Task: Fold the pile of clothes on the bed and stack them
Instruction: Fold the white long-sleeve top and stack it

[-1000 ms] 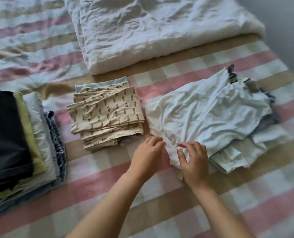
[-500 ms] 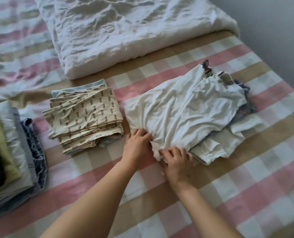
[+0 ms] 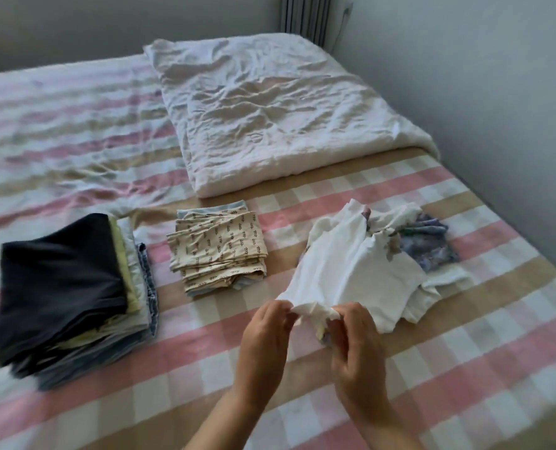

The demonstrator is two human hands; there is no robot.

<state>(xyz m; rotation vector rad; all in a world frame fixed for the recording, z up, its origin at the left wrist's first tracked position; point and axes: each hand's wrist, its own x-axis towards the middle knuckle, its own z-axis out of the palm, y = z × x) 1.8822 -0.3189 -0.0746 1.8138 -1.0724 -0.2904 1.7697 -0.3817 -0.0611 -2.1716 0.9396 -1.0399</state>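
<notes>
A white garment [image 3: 351, 267] is lifted by its near edge off the unfolded pile [image 3: 429, 251] on the right of the bed. My left hand [image 3: 267, 339] and my right hand [image 3: 351, 339] both pinch that bunched edge, close together. A blue patterned piece shows in the pile behind the white garment. A folded stack of cream printed clothes [image 3: 218, 251] lies in the middle. A taller folded stack with a black garment on top [image 3: 62, 287] stands at the left.
The bed sheet [image 3: 465, 368] is checked pink, beige and white. A folded white duvet [image 3: 270, 108] lies at the back. A grey wall [image 3: 497, 92] runs along the bed's right side.
Both hands have raised the white garment's near edge off the bed, and it now hangs from the fingers. The view has tilted up and shows more of the bed and wall.
</notes>
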